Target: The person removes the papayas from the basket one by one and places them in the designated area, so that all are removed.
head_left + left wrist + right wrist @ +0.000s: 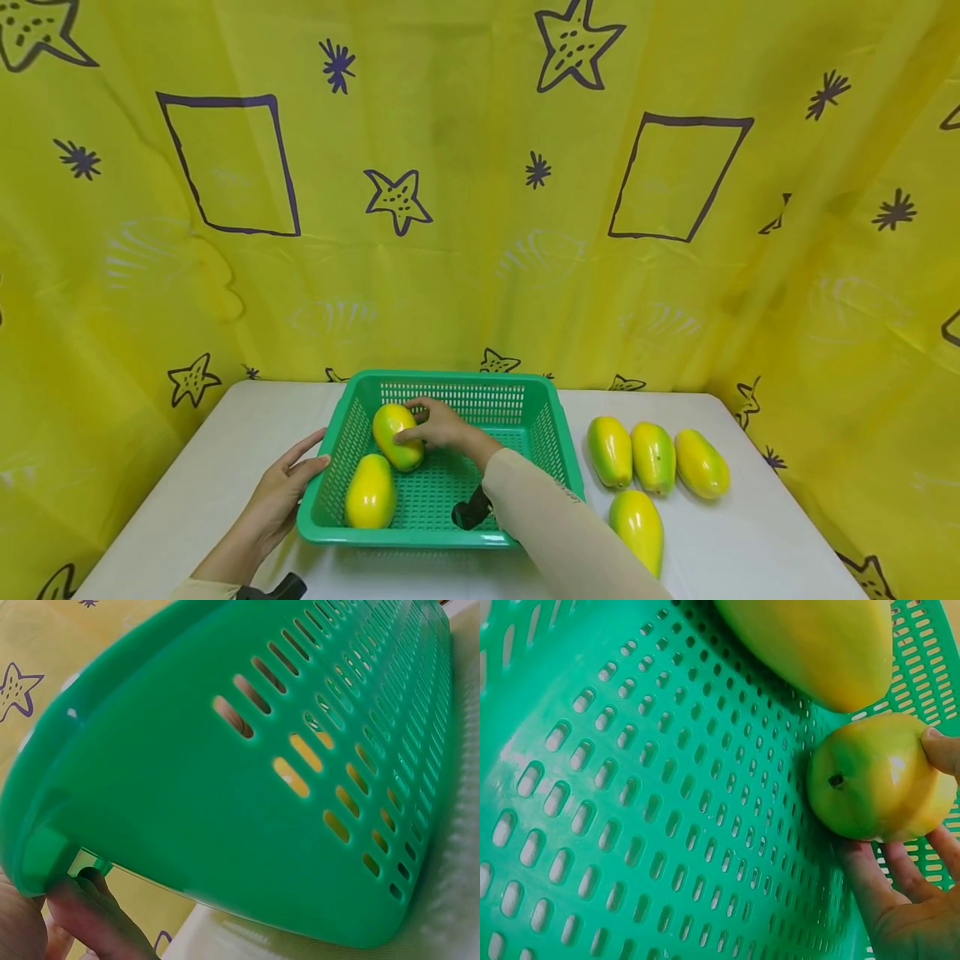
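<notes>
My right hand (442,427) reaches into the green plastic basket (420,537) and grips a yellow-green papaya (393,433) near the basket's left wall. In the right wrist view, the thumb lies on one side of this papaya (877,780) and the fingers on the other, with its dark stem end showing. Just nearer to me, a second papaya (371,493) lies in the basket's front left corner. My left hand (281,487) holds the left rim; in the left wrist view its fingers (97,919) hook under the basket's edge (45,855).
On the white table (757,542), right of the basket, lie three papayas in a row, the middle one (653,457) upright in line with the others. Another papaya (637,529) lies nearer, beside my right sleeve (562,525). A yellow patterned curtain (465,283) hangs behind the table.
</notes>
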The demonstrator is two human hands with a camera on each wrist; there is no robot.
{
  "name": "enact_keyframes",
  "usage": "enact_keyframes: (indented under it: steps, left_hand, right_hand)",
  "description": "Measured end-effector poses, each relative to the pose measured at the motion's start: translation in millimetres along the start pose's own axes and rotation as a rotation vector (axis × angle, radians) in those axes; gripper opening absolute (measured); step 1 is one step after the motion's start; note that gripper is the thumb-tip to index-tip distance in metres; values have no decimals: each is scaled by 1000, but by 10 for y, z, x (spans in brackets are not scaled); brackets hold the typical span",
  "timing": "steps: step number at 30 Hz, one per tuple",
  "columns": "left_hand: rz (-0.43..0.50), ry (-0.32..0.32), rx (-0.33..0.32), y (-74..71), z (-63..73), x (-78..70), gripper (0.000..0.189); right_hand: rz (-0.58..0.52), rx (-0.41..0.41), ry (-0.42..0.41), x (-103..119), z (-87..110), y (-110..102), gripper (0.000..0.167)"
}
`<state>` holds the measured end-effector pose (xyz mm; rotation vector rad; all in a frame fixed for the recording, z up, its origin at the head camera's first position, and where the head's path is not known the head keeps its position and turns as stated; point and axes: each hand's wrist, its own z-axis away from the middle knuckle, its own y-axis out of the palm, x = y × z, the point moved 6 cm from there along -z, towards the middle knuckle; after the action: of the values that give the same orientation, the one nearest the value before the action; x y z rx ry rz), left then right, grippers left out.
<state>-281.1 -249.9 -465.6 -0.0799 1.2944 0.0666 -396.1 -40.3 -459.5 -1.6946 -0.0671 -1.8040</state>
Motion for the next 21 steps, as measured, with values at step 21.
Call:
enact_keyframes:
  steps: [21]
  left_hand:
    - [-14,-2,-1,1,10,0,69]
  right_hand:
    - [-174,51,50,-66,14,-114,64]
